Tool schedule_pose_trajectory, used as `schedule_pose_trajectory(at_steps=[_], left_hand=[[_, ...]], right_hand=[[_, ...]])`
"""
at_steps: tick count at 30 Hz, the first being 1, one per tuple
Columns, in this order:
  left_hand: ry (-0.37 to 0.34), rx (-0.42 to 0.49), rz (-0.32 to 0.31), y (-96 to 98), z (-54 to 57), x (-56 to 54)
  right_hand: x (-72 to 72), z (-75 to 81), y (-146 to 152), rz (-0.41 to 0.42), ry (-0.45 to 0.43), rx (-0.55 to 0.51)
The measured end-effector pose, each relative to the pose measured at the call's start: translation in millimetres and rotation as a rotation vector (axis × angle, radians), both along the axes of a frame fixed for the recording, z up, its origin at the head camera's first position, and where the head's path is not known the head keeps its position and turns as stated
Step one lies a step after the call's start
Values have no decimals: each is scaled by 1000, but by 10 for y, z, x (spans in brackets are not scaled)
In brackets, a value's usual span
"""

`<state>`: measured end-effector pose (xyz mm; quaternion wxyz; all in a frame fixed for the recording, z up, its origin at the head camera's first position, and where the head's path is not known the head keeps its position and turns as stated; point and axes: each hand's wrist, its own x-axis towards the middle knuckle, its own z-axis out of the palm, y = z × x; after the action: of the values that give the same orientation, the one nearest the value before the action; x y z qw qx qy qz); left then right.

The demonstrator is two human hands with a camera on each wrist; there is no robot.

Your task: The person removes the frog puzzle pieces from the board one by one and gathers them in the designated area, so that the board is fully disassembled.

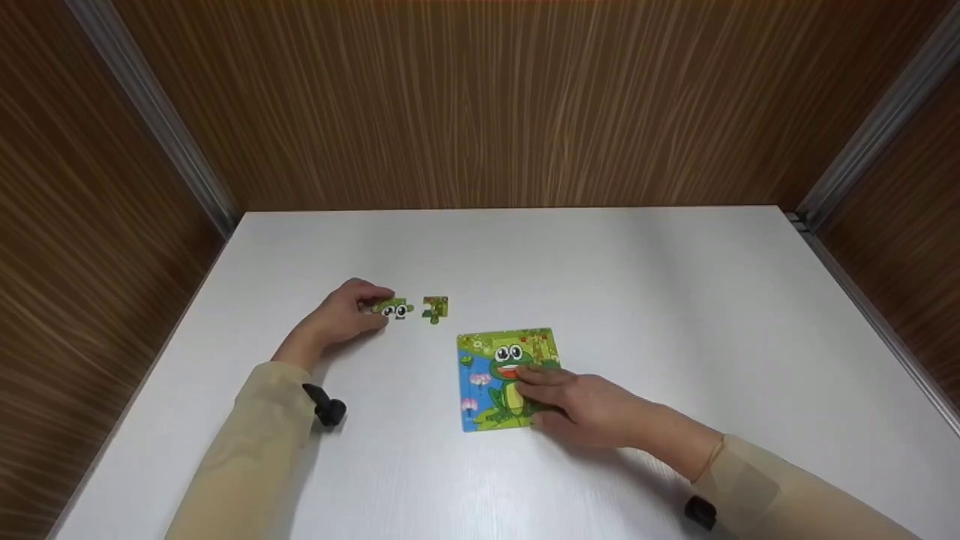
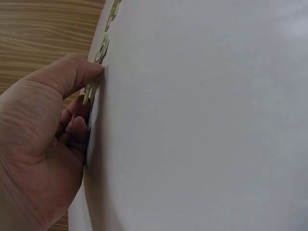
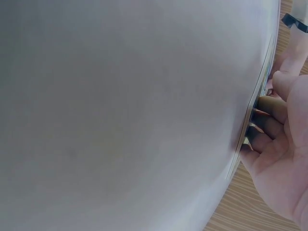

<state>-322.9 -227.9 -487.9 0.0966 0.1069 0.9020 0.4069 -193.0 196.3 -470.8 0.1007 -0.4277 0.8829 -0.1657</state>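
My left hand point(image 1: 347, 311) pinches a green puzzle piece point(image 1: 395, 308) with two cartoon eyes by its left end, thumb on the near side. In the left wrist view, this puzzle piece point(image 2: 102, 50) sticks out past the thumb, close to the table. Just right of it lies a second green puzzle piece point(image 1: 435, 308), apart from the first. A square frog puzzle point(image 1: 480, 360) lies flat nearer to me. My right hand point(image 1: 585, 405) rests on its right side with the fingers extended, covering part of the frog; in the right wrist view the puzzle's edge point(image 3: 250, 103) shows under the fingertips.
Everything lies on a white table point(image 1: 660, 300). A brown wood-grain panel point(image 1: 480, 105) stands along its back edge, with more panels at the left and right. Black wrist devices point(image 1: 327, 409) sit on both beige sleeves.
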Motion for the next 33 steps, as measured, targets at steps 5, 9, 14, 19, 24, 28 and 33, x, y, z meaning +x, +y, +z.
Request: schedule_pose_trajectory(at_steps=[5,9,14,19,24,28,33], left_hand=[[-3,-6,11,-15,-5,9],[-12,3,35,-24,-14,25],[-20,45,60,-27,-3,59],[-22,70,77,-22,31,77],[-7,93,57,23,97,99],[1,142,12,124,186,140],[66,134,-78,334,293,172]], right_hand=[[-1,0,-8,9,6,-5],[5,0,-14,20,14,-15],[7,9,-15,22,11,-10],[-18,1,-20,23,9,-12],[-42,-8,-15,11,-7,-13],[-63,-10,0,12,-3,-24],[-89,-9,21,9,-1,-22]])
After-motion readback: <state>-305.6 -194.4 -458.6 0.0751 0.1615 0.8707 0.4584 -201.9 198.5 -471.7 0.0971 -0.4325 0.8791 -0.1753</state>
